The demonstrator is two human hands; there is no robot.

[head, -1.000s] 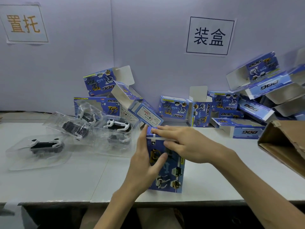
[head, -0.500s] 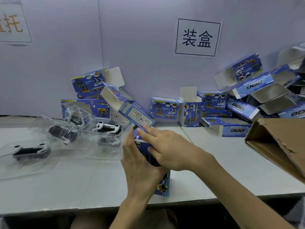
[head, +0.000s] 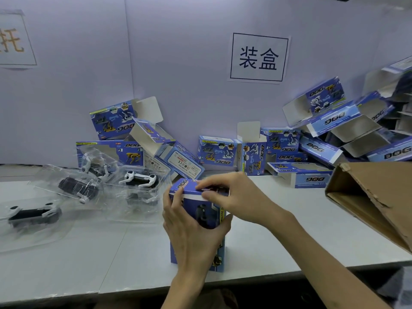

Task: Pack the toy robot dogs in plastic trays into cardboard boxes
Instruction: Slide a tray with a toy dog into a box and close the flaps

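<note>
A blue cardboard box (head: 207, 210) stands upright on the white table (head: 89, 253) near its front edge. My left hand (head: 189, 228) grips the box around its front face and side. My right hand (head: 234, 197) rests on the box's top, fingers pinching the top flap at its front edge. To the left lie three clear plastic trays holding toy robot dogs: one at the far left (head: 31, 215), one tilted (head: 75, 186), and one with a white-legged dog (head: 140, 179).
Several empty blue boxes are heaped against the back wall, some with open flaps (head: 252, 150), more piled at the right (head: 334, 121). A large brown carton (head: 374, 197) lies open at the right edge of the table.
The view shifted right. My right hand moved from the box's upper edge onto its top flap, and the top now looks folded down. My left hand keeps its grip.
</note>
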